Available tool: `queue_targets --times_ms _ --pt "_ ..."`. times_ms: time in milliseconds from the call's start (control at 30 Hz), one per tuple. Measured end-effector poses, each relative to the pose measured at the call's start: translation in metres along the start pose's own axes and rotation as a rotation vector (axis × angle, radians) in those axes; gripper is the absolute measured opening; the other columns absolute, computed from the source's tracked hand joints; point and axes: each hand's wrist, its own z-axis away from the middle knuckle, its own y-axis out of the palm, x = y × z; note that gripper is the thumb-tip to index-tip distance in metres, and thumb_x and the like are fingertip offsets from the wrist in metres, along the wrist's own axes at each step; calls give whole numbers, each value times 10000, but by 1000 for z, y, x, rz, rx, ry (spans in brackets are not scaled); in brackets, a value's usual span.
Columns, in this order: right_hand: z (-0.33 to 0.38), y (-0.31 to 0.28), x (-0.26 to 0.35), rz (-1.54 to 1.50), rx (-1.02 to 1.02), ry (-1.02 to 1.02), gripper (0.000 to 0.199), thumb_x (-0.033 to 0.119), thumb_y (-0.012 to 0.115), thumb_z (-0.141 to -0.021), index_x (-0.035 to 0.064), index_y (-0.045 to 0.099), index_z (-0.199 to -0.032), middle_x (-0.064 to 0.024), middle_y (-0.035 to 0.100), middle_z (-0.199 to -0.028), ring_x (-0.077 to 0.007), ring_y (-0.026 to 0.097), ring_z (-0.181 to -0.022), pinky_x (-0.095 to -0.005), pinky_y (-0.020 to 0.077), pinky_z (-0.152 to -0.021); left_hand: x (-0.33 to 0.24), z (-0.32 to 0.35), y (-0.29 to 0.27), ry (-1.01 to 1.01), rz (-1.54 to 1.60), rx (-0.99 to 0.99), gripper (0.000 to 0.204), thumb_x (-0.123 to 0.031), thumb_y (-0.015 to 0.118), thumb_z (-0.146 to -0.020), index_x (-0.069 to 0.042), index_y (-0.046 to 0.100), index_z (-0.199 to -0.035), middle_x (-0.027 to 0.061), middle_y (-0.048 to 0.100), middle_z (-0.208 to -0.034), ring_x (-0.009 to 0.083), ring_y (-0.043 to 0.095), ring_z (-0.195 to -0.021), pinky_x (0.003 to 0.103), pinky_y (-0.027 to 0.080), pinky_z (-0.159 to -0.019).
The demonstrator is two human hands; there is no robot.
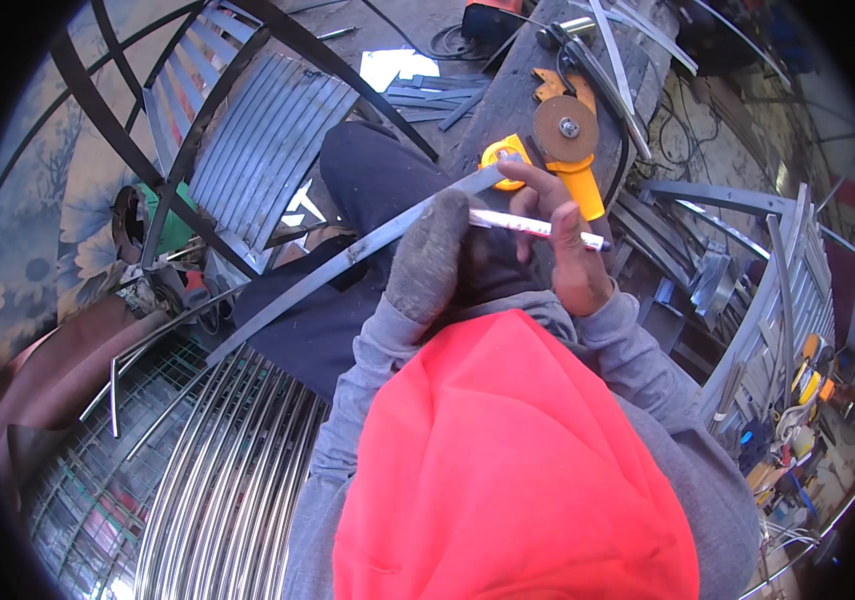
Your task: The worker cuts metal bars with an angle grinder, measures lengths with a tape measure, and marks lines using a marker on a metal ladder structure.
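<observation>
My left hand (430, 258), in a dark grey work glove, is closed around a long flat metal bar (323, 270). The bar slants from the lower left up to my right fingertips. My bare right hand (573, 250) grips a white marker pen (513, 222) between thumb and fingers. One end of the pen lies close to the glove, and its dark end sticks out past my thumb. My right index finger reaches the upper end of the bar. Just beyond it, a yellow tape measure (505, 150) rests on a wooden plank.
An angle grinder (578, 185) with a brown disc lies on the plank (508, 95). Shiny metal tubes (238, 470) are stacked at lower left. A slatted metal frame (268, 150) stands at upper left, another slatted panel (798, 270) at right. Metal strips (438, 95) lie ahead.
</observation>
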Motion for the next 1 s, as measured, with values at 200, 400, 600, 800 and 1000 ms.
queue_targets --times_ms 200,400,600,800,1000 --pt "-5 -1 -10 47 -19 -88 811 689 372 -1032 24 490 -1482 -106 564 -1214 -161 546 -1133 -319 463 -958 -4 2 11 -17 70 -5 314 -362 544 -1082 -71 618 -989 15 574 -716 107 520 -608 261 403 -570" --pt "5 -30 17 -376 307 258 615 484 598 -1034 25 536 -1439 -74 633 -1145 -130 623 -1003 -268 528 -860 -31 -1 -15 -94 -12 70 269 -310 578 -1068 -61 609 -973 26 590 -769 107 557 -670 266 445 -600" --pt "6 -13 32 -83 60 420 344 347 540 -1090 24 646 -1144 -17 639 -939 -79 579 -847 -258 486 -761 2 -3 -36 1030 -981 118 255 -6 681 -921 10 642 -1172 129 631 -931 263 630 -790 377 528 -716" --pt "17 5 12 342 85 -119 191 164 578 -1068 -4 635 -1139 -50 625 -827 -118 584 -677 -276 460 -641 11 18 -48 342 -776 248 491 113 692 -827 45 593 -1303 208 648 -1073 385 664 -918 478 546 -808" --pt "14 -4 4 352 164 -5 204 179 640 -1030 31 645 -1171 -117 695 -890 -211 707 -795 -325 532 -709 -25 29 -54 612 -1117 423 313 -75 648 -955 20 609 -1251 174 655 -1081 318 660 -957 403 540 -842"
